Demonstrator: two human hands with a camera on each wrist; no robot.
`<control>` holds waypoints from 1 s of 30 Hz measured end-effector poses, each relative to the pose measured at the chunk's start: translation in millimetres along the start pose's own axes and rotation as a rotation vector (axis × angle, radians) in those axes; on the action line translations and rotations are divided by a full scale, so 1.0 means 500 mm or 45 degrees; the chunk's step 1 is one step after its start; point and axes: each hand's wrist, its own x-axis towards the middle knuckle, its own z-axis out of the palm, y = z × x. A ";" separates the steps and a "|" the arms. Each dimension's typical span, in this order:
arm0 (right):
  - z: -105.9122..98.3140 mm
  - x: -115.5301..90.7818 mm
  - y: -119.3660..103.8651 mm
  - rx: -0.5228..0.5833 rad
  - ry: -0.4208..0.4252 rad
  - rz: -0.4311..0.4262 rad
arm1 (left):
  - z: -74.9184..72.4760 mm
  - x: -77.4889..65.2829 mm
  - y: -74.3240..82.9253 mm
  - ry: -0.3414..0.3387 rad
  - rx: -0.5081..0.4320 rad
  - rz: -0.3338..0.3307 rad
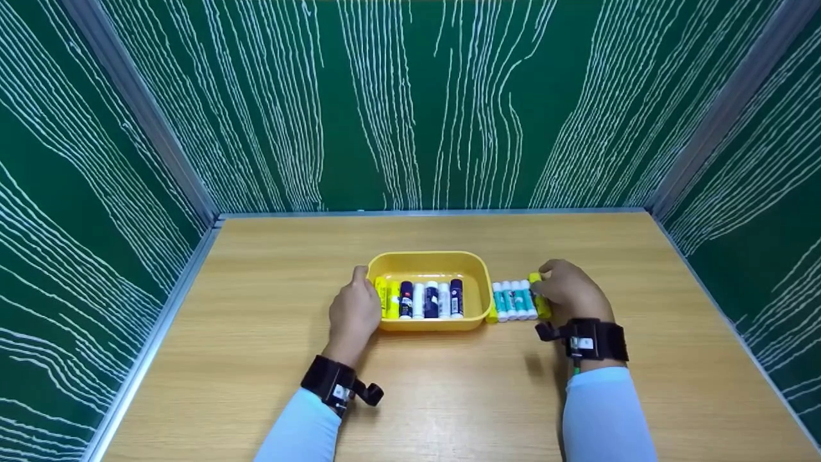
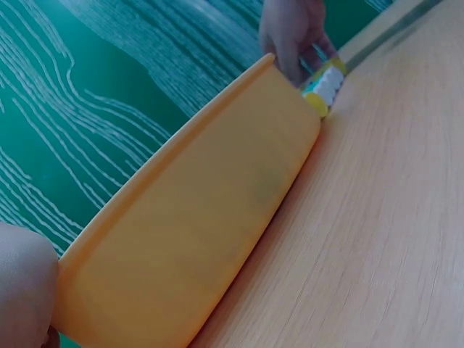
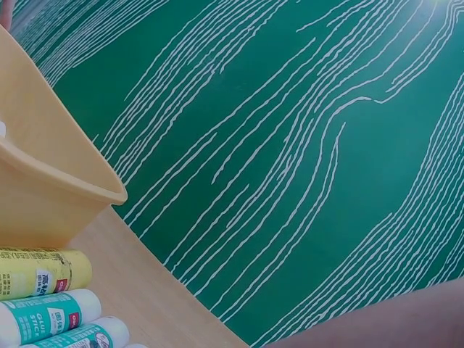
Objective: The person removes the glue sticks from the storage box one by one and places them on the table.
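Observation:
A yellow plastic tray (image 1: 431, 326) stands on the table, with a row of several glue sticks (image 1: 419, 300) inside: yellow, dark blue and white. My left hand (image 1: 355, 307) grips its left end at the rim. Right of the tray, touching or nearly touching it, lies another row: a yellow glue stick (image 3: 54, 272), several white-and-teal glue sticks (image 1: 511, 300) and a yellow glue stick (image 1: 543, 305) at the far right. My right hand (image 1: 573, 289) holds that last one at its upper end, the fingertips partly hidden. The right wrist view shows only the row's near part.
Green panels (image 1: 449, 115) with white wavy lines enclose the wooden table (image 1: 436, 391) at the back and both sides. Metal rails (image 1: 423, 212) run along its edges. A black strap (image 1: 596, 340) with a small camera sits on each wrist.

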 end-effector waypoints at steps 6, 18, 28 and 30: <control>-0.001 -0.004 -0.001 0.022 0.005 0.015 | -0.002 -0.001 0.003 -0.021 -0.016 -0.019; -0.010 -0.011 -0.009 -0.019 0.176 -0.070 | 0.004 0.001 -0.005 0.027 -0.004 0.022; 0.012 -0.030 -0.062 0.173 0.232 -0.067 | 0.003 0.002 -0.004 -0.016 -0.039 -0.014; 0.018 -0.032 -0.079 0.149 0.243 -0.115 | 0.002 0.002 -0.004 -0.021 -0.044 -0.016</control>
